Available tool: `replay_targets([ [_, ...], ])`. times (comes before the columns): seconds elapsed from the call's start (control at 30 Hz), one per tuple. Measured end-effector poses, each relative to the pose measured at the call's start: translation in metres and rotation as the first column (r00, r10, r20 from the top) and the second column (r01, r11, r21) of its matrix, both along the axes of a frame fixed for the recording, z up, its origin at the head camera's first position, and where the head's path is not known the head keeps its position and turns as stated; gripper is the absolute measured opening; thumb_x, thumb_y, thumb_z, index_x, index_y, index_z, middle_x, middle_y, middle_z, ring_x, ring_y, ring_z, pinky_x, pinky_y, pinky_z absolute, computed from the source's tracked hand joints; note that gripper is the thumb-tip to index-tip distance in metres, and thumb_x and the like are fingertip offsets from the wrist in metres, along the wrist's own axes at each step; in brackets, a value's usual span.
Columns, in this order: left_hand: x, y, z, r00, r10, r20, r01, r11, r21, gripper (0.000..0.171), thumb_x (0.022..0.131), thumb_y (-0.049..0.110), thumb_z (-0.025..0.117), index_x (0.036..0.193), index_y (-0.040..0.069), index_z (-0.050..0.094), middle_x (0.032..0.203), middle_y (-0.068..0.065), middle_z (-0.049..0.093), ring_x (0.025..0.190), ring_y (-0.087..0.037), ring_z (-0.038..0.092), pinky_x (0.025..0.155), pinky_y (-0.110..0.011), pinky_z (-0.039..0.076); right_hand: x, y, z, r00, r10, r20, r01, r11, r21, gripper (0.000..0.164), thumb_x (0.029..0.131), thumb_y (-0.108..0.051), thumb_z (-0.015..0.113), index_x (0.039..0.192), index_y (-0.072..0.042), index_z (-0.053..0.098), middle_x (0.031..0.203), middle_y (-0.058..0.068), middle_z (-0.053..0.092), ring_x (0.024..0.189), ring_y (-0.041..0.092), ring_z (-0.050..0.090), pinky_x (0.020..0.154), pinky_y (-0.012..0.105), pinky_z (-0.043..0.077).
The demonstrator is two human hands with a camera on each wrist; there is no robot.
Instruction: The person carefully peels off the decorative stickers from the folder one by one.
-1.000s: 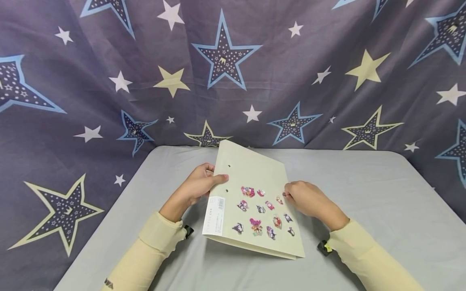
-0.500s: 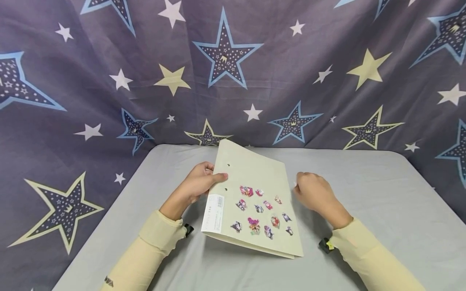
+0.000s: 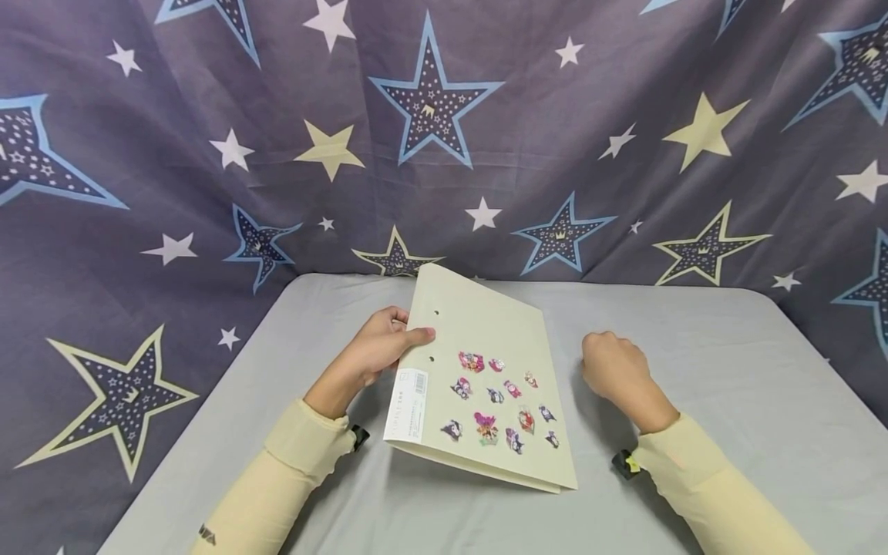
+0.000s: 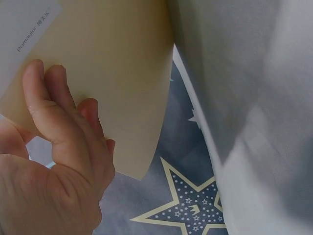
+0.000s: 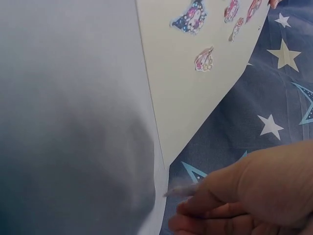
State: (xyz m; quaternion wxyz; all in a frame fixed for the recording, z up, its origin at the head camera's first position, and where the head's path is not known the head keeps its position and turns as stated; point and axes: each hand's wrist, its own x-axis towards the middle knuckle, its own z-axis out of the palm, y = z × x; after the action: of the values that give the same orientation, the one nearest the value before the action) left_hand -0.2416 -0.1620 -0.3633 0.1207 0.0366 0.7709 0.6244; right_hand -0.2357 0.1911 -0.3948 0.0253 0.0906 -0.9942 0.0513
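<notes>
A cream file folder (image 3: pixel 486 324) stands tilted in the head view, with several shiny cartoon stickers (image 3: pixel 488 425) over its lower front and a white label (image 3: pixel 407 405) along its spine side. My left hand (image 3: pixel 380 344) grips the spine edge, thumb on the front cover. In the left wrist view, the fingers (image 4: pixel 54 115) spread across the back of the folder. Apart from the folder, to its right, my right hand (image 3: pixel 620 375) is curled with its knuckles up. The right wrist view shows a small pale, blurred piece (image 5: pixel 180 191) pinched at its thumb tip.
A grey cloth-covered surface (image 3: pixel 728 370) extends under the folder and both hands. Behind it hangs a dark curtain (image 3: pixel 527 139) printed with stars. A black strap piece (image 3: pixel 624 464) sits under the right cuff.
My right hand has drawn away from the folder's right edge and moved to the right. The left hand and the folder have stayed nearly where they were.
</notes>
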Motion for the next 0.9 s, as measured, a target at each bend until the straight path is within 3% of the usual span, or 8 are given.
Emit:
replay_targets([
  [0.27, -0.001, 0.000, -0.001, 1.000, -0.001, 0.003, 0.001, 1.000, -0.002, 0.043, 0.095, 0.016, 0.072, 0.120, -0.004, 0.043, 0.087, -0.014, 0.075, 0.061, -0.018, 0.071, 0.049, -0.026, 0.053, 0.000, 0.000, 0.001, 1.000, -0.011, 0.028, 0.011, 1.000, 0.013, 0.009, 0.088, 0.001, 0.060, 0.080, 0.003, 0.064, 0.081, 0.024, 0.067, 0.063, 0.035, 0.062, 0.056, 0.050, 0.053],
  [0.43, -0.001, -0.001, -0.002, 1.000, 0.003, 0.000, -0.003, 1.000, -0.011, 0.043, 0.094, 0.016, 0.072, 0.119, -0.004, 0.043, 0.085, -0.013, 0.074, 0.059, -0.018, 0.070, 0.047, -0.025, 0.051, -0.001, 0.003, 0.004, 0.998, -0.012, 0.059, 0.015, 0.999, -0.051, 0.021, 0.096, -0.009, 0.058, 0.076, -0.002, 0.062, 0.079, 0.019, 0.065, 0.066, 0.034, 0.061, 0.058, 0.051, 0.052],
  [0.63, -0.002, -0.001, -0.002, 1.000, 0.002, -0.003, -0.002, 1.000, -0.015, 0.043, 0.095, 0.017, 0.072, 0.119, -0.004, 0.044, 0.085, -0.014, 0.074, 0.058, -0.017, 0.069, 0.046, -0.025, 0.049, -0.003, 0.008, 0.007, 0.990, 0.025, 0.141, -0.005, 0.990, -0.139, 0.036, 0.099, -0.010, 0.054, 0.064, -0.013, 0.049, 0.065, 0.007, 0.050, 0.060, 0.023, 0.048, 0.056, 0.039, 0.041],
  [0.9, -0.002, -0.001, -0.002, 1.000, 0.004, -0.002, -0.004, 1.000, -0.012, 0.043, 0.095, 0.017, 0.072, 0.119, -0.004, 0.044, 0.086, -0.014, 0.074, 0.057, -0.017, 0.069, 0.046, -0.025, 0.050, -0.007, 0.016, 0.001, 0.969, -0.023, 0.245, 0.034, 0.998, -0.044, 0.024, 0.098, -0.010, 0.056, 0.074, -0.009, 0.056, 0.078, 0.012, 0.061, 0.068, 0.028, 0.054, 0.061, 0.046, 0.047],
])
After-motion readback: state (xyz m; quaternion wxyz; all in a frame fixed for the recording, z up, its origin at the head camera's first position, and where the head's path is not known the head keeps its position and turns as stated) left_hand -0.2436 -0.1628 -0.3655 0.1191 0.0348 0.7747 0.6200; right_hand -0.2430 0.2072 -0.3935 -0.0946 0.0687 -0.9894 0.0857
